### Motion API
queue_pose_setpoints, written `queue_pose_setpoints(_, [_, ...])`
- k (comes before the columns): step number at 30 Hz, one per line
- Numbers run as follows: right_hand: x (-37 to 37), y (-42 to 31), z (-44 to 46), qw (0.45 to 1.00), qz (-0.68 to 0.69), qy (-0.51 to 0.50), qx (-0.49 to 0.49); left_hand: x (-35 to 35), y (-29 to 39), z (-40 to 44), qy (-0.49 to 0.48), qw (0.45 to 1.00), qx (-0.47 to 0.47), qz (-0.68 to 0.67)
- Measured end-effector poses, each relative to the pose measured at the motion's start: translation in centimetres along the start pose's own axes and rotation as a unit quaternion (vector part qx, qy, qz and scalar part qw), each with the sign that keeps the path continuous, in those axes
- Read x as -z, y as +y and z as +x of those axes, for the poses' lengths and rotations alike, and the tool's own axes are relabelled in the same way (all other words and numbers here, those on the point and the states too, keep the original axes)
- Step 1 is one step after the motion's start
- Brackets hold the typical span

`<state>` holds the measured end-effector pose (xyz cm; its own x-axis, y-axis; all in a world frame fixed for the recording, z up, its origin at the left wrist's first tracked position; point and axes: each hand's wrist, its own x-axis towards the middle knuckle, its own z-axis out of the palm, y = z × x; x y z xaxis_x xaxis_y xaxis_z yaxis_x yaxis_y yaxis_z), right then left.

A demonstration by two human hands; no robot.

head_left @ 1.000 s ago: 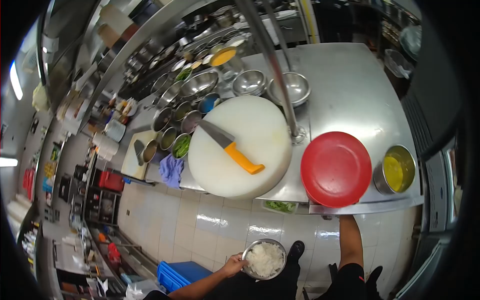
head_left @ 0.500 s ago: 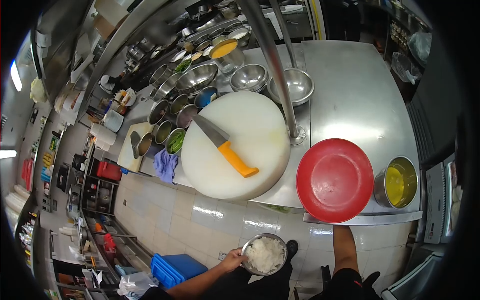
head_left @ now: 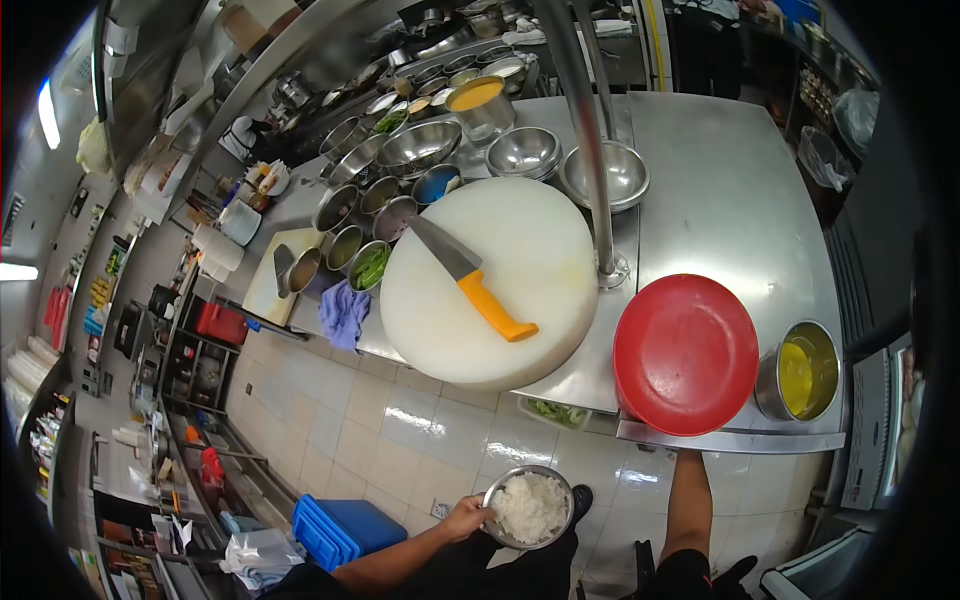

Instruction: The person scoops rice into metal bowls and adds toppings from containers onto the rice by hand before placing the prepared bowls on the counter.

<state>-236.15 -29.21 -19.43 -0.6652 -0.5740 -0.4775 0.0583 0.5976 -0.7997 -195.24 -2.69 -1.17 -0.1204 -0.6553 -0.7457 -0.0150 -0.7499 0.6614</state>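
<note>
My left hand (head_left: 467,519) grips the rim of a steel bowl (head_left: 489,505) of white rice (head_left: 531,508), held low over the floor. The fingers are closed on the bowl's left side. My right forearm (head_left: 689,510) reaches forward to the counter's front edge (head_left: 735,441), where the hand is hidden beneath it. Above that spot, a red plate (head_left: 686,355) lies at the edge. To its right stands a steel container (head_left: 768,385) of yellow liquid. A knife (head_left: 485,295) with an orange handle lies on a thick round white cutting board (head_left: 425,330).
Steel bowls (head_left: 522,150) and small containers of ingredients crowd the counter behind the board. A metal post (head_left: 590,140) rises beside the board. A purple cloth (head_left: 345,313) hangs at the counter edge. A tub of greens (head_left: 555,412) shows below it. A blue bin (head_left: 355,530) stands on the floor.
The whole view has shifted slightly, with the counter items further right in it. More of the tub of greens below the counter shows. My left hand still holds the bowl.
</note>
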Motion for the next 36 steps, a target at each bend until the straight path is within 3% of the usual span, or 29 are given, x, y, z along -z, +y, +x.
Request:
queue_pose_setpoints(9, [-2.1, -2.3, -0.9, 0.97, 0.23, -0.016, -0.078, -0.9, -0.3, -1.1, 0.017, 0.999, 0.013, -0.043])
queue_pose_setpoints(11, [-1.7, -2.2, -0.8, 0.953, 0.291, -0.018, -0.083, -1.4, 0.8, -1.6, 0.045, 0.998, 0.034, -0.011])
queue_pose_setpoints(12, [-0.7, -1.9, -0.9, 0.942, 0.325, -0.02, -0.084, -2.3, 3.8, -2.8, 0.068, 0.989, 0.102, 0.084])
queue_pose_setpoints(14, [1.9, -1.6, -1.6, 0.91, 0.403, -0.032, -0.087, -0.8, 0.5, -1.0, 0.08, 0.987, 0.049, 0.129])
queue_pose_setpoints(15, [3.5, -1.7, -2.2, 0.888, 0.449, -0.043, -0.09, -1.8, 2.3, -1.8, 0.065, 0.994, 0.021, 0.088])
queue_pose_setpoints(18, [9.4, -2.1, -5.5, 0.799, 0.579, -0.109, -0.116, 0.5, -1.4, 1.2, 0.034, 0.999, -0.031, 0.01])
queue_pose_setpoints(19, [11.5, -1.6, -6.9, 0.765, 0.614, -0.151, -0.124, 0.5, -1.0, 1.4, 0.041, 0.999, -0.003, 0.023])
queue_pose_setpoints(21, [13.6, 2.0, -6.3, 0.572, 0.633, -0.512, -0.101, -2.0, 1.5, 1.7, 0.015, 0.992, -0.011, -0.123])
queue_pose_setpoints(23, [15.0, -3.2, -15.2, 0.754, 0.596, -0.207, -0.183, -3.0, 2.1, 2.7, -0.002, 0.986, -0.025, -0.167])
queue_pose_setpoints(25, [15.8, -3.3, -18.7, 0.754, 0.563, -0.26, -0.216, -4.0, 3.0, 3.1, -0.024, 0.982, -0.032, -0.185])
queue_pose_setpoints(27, [15.4, -4.5, -23.4, 0.735, 0.54, -0.376, -0.162, -4.6, 3.6, 3.3, -0.05, 0.98, -0.058, -0.184])
queue_pose_setpoints(28, [14.4, -5.4, -26.1, 0.741, 0.532, -0.38, -0.154, -4.3, 3.7, 3.1, -0.051, 0.981, -0.055, -0.177])
queue_pose_setpoints(30, [12.0, -6.7, -31.6, 0.842, 0.446, -0.303, 0.012, -3.6, 3.6, 2.2, -0.063, 0.978, -0.067, -0.188])
queue_pose_setpoints(31, [10.7, -6.7, -33.9, 0.844, 0.438, -0.309, 0.023, -3.1, 3.6, 1.7, -0.071, 0.977, -0.074, -0.187])
queue_pose_setpoints(32, [9.3, -6.6, -36.0, 0.902, 0.315, -0.255, 0.151, -2.5, 3.1, 1.5, -0.069, 0.978, -0.08, -0.178])
queue_pose_setpoints(33, [8.4, -6.3, -37.9, 0.925, 0.182, -0.189, 0.276, -2.0, 3.1, 0.4, -0.072, 0.975, -0.09, -0.188])
queue_pose_setpoints(34, [7.7, -5.9, -39.1, 0.92, 0.177, -0.194, 0.289, -1.5, 3.3, -0.5, -0.08, 0.973, -0.094, -0.193])
queue_pose_setpoints(36, [6.8, -5.1, -41.9, 0.839, -0.081, -0.191, 0.503, -0.4, 3.0, -1.9, -0.095, 0.968, -0.111, -0.205])
